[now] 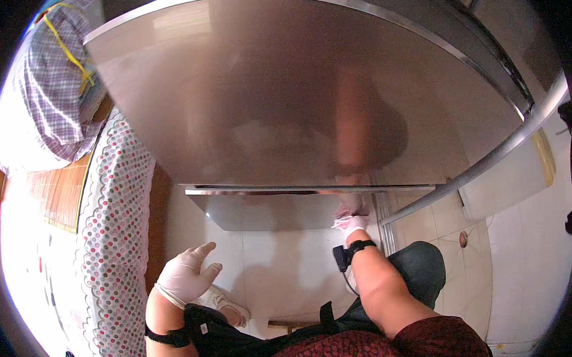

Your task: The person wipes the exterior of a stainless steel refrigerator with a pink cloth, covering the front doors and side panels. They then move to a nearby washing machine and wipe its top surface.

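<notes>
My left hand [185, 275], in a white glove, is raised at lower left above the floor, fingers apart and holding nothing. My right hand [352, 223], also gloved, is closed on a pink cloth [352, 207] at the lower metal panel [268, 211], near its right end beside an upright metal frame [388, 238]. A large glossy metal panel [244, 97] fills the upper middle and mirrors my arm. Black straps with a small device sit on my right wrist. The cloth is partly hidden by my fingers.
On the left is a bed with a polka-dot cover [113, 250], a bamboo mat [63, 194] and plaid fabric [46, 99] with a yellow cord. A curved metal rail [464, 177] runs along the right, beside a pale panel [496, 175]. My feet stand on the tiled floor [264, 269].
</notes>
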